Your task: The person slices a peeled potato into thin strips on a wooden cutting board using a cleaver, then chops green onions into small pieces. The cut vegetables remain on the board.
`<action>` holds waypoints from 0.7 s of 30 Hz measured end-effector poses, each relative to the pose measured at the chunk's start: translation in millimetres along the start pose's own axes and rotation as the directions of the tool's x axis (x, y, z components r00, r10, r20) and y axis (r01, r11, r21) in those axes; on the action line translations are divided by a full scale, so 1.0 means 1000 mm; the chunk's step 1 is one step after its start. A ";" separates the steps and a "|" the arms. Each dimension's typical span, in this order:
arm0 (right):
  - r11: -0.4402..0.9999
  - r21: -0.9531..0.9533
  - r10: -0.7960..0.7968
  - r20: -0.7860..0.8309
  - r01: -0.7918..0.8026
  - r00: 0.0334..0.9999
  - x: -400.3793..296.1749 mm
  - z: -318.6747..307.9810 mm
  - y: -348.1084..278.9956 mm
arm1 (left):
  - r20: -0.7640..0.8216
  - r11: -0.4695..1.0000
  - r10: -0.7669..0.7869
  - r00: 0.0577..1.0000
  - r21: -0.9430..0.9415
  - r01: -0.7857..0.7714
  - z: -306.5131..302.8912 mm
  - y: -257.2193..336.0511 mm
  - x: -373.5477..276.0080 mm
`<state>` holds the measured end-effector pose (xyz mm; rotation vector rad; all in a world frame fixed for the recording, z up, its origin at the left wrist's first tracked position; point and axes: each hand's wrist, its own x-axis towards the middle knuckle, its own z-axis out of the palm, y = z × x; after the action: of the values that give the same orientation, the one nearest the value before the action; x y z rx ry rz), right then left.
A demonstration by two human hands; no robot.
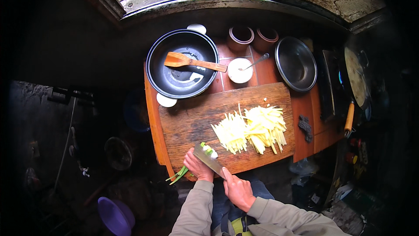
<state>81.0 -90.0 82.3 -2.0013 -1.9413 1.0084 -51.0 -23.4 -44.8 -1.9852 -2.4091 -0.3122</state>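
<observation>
My right hand [238, 190] grips a cleaver [209, 161], whose broad blade slants up and left to the fingers of my left hand. Under my left hand [197, 167] is a bunch of green onions [179, 174], pressed against the wooden cutting board [186, 123]; the green ends stick out at the lower left. Cut green and white onion pieces [208, 149] lie just beyond the blade. Farther right on the board are two adjoining heaps of pale yellow strips, a left heap [231, 132] and a right heap [265, 126]. The blade hides part of the onions.
Behind the board stand a black pot [157, 82] with a wooden spatula [196, 63] across it, a white container [240, 76] with a spoon, and a metal basin [296, 66]. A dark scrubber [305, 128] lies right. Past it, a wooden-handled pan [355, 77] sits on a stove.
</observation>
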 end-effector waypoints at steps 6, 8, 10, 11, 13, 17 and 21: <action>1.000 -0.019 0.022 0.032 -0.022 0.999 0.006 -0.008 -0.003 | 0.016 1.000 -0.008 1.000 -0.021 0.009 -0.002 0.002 0.002; 0.998 -0.043 0.053 0.075 -0.050 0.996 0.015 -0.008 -0.004 | 0.038 0.999 -0.009 0.999 -0.034 0.010 -0.003 0.001 0.003; 0.993 -0.098 0.075 0.098 -0.065 0.992 0.029 -0.004 -0.006 | 0.025 1.000 0.004 1.000 0.001 -0.004 -0.003 0.002 0.004; 0.993 -0.072 0.107 0.127 -0.099 0.986 0.033 -0.001 -0.009 | 0.011 1.000 0.011 1.000 0.000 -0.011 -0.003 0.002 0.004; 0.986 -0.066 0.162 0.135 -0.154 0.977 0.049 0.004 -0.011 | 0.032 1.000 -0.019 0.999 -0.002 0.019 -0.002 0.004 0.006; 0.997 0.004 0.073 0.122 -0.074 0.990 0.040 -0.006 -0.001 | -0.006 1.000 -0.027 1.000 -0.016 0.027 -0.003 0.006 0.006; 0.998 0.046 0.046 0.109 -0.051 0.993 0.014 -0.013 0.000 | 0.040 0.997 -0.069 0.997 -0.034 0.071 -0.003 0.005 -0.001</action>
<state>87.1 -72.2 87.5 -2.0162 -1.9086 1.1879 -46.4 -24.0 -41.2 -1.9418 -2.5186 -0.3219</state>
